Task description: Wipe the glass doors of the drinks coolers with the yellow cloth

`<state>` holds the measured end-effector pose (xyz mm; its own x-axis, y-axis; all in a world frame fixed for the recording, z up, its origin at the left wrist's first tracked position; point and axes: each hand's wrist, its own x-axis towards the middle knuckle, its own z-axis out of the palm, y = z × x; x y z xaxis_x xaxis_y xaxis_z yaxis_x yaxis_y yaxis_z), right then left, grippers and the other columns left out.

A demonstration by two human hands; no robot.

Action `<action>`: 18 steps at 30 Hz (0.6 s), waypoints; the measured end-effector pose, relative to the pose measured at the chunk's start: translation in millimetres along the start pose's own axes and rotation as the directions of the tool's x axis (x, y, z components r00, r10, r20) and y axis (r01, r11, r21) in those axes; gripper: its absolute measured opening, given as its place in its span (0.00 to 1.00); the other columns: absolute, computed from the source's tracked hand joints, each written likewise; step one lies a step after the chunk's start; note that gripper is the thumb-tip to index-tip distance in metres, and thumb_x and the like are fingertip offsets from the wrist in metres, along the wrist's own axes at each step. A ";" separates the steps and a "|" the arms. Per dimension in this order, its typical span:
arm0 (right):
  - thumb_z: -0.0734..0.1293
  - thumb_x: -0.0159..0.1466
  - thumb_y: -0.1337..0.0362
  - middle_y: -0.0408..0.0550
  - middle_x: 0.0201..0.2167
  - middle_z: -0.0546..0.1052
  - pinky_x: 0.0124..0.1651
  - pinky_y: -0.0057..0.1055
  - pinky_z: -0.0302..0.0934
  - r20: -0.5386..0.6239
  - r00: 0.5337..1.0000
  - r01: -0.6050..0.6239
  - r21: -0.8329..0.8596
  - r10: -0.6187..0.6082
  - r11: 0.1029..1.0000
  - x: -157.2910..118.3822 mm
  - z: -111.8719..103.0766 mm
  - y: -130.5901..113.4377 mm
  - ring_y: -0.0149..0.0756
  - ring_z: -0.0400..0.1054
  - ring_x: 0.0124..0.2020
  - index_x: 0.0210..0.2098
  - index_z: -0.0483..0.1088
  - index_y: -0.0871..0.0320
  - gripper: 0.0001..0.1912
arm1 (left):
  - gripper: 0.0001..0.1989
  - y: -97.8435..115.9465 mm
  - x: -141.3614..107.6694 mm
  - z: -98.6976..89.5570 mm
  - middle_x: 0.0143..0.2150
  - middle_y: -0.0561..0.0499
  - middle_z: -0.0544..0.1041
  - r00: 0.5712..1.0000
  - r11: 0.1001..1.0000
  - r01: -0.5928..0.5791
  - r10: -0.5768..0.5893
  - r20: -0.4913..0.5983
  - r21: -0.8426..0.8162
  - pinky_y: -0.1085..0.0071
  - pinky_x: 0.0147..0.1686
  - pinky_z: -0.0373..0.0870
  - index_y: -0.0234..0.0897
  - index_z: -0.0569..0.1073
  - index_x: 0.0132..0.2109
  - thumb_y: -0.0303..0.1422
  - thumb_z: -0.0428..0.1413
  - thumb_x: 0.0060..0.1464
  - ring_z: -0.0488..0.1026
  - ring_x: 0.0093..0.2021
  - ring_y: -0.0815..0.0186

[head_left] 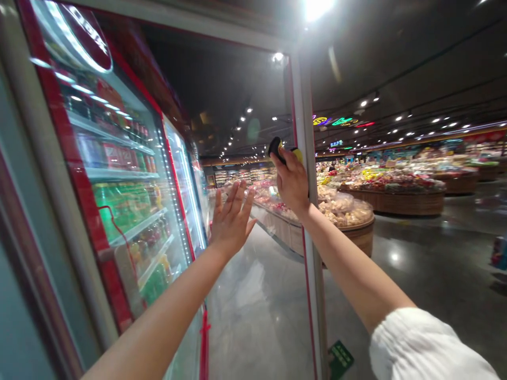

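Observation:
A glass door with a grey frame stands open before me. My left hand is at the glass with its fingers spread and nothing in it; whether the palm presses on the pane I cannot tell. My right hand is higher and to the right, beside the door's upright frame edge. Its fingers are wrapped round a small black-and-yellow scrubbing pad, held up at the glass. The hand covers much of the pad, so its exact kind is hard to make out. Pale smears show low on the pane.
Red-framed drinks fridges with lit shelves of bottles line the left, seen through or mirrored in the glass. Round wooden display stands heaped with packaged goods stand to the right. A green sign lies low beside the door, above grey floor.

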<state>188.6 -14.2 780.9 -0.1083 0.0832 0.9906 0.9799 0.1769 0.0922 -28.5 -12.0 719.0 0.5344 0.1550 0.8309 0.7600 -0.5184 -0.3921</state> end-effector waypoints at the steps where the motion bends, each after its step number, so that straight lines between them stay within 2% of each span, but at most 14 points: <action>1: 0.58 0.71 0.71 0.50 0.70 0.63 0.71 0.48 0.54 0.004 1.000 -0.014 -0.013 0.014 1.000 -0.5 2.3 2.2 0.48 0.55 0.71 0.68 0.63 0.52 0.27 | 0.47 1.8 -1.1 1.9 0.78 0.39 0.45 1.000 1.000 -0.013 0.013 0.008 0.009 0.42 0.74 0.34 0.40 0.43 0.76 0.39 0.60 0.60 0.38 0.78 0.54; 4: 0.59 0.70 0.72 0.51 0.70 0.64 0.66 0.51 0.58 0.028 0.998 -0.052 -0.068 0.054 0.996 -17.1 9.6 6.0 0.51 0.58 0.69 0.67 0.65 0.51 0.28 | 0.48 8.5 -2.9 9.0 0.77 0.39 0.47 0.997 0.997 -0.071 0.070 0.023 0.040 0.43 0.74 0.34 0.38 0.40 0.76 0.38 0.60 0.60 0.38 0.77 0.54; 6: 0.61 0.70 0.71 0.52 0.70 0.65 0.63 0.52 0.60 0.051 0.998 -0.028 -0.091 0.033 0.995 -32.2 12.0 11.1 0.53 0.61 0.67 0.66 0.66 0.49 0.27 | 0.48 14.0 -0.4 14.6 0.77 0.39 0.47 0.995 0.994 -0.096 0.095 0.026 0.060 0.43 0.74 0.33 0.37 0.39 0.76 0.38 0.60 0.60 0.39 0.77 0.54; 10: 0.63 0.71 0.66 0.48 0.67 0.69 0.60 0.49 0.59 0.050 0.991 0.131 -0.096 -0.127 0.987 -58.7 9.8 30.2 0.49 0.64 0.64 0.62 0.70 0.46 0.22 | 0.48 27.4 15.2 24.4 0.77 0.40 0.47 0.995 0.993 -0.079 0.074 0.063 0.085 0.43 0.74 0.34 0.36 0.42 0.76 0.38 0.60 0.59 0.40 0.77 0.53; 13: 0.63 0.72 0.64 0.41 0.64 0.73 0.60 0.44 0.56 -0.033 0.963 0.261 -0.113 -0.266 0.959 -73.5 7.3 43.9 0.42 0.64 0.64 0.58 0.72 0.43 0.17 | 0.45 38.0 27.3 29.3 0.77 0.40 0.46 0.995 0.994 -0.038 0.029 0.095 0.098 0.44 0.75 0.35 0.35 0.45 0.76 0.39 0.59 0.60 0.40 0.77 0.53; 16: 0.63 0.73 0.63 0.37 0.61 0.76 0.59 0.40 0.55 -0.136 0.927 0.328 -0.163 -0.350 0.931 -67.9 6.8 53.7 0.38 0.66 0.61 0.54 0.75 0.44 0.14 | 0.44 46.4 32.6 33.6 0.77 0.39 0.45 0.994 0.993 -0.012 0.000 0.105 0.120 0.45 0.75 0.36 0.33 0.44 0.76 0.41 0.57 0.62 0.40 0.77 0.53; 18: 0.63 0.73 0.63 0.38 0.59 0.77 0.59 0.40 0.56 -0.168 0.933 0.290 -0.167 -0.317 0.942 -43.3 6.8 60.3 0.40 0.66 0.60 0.53 0.76 0.44 0.14 | 0.45 50.4 33.6 36.3 0.78 0.39 0.43 0.995 0.991 0.002 -0.016 0.101 0.135 0.45 0.75 0.37 0.32 0.40 0.76 0.42 0.55 0.63 0.40 0.77 0.53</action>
<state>251.2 -0.5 742.9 -0.3833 -0.1433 0.9124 0.9201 0.0275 0.3908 41.2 -2.3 712.9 0.5570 0.2473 0.7929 0.8040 -0.4001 -0.4399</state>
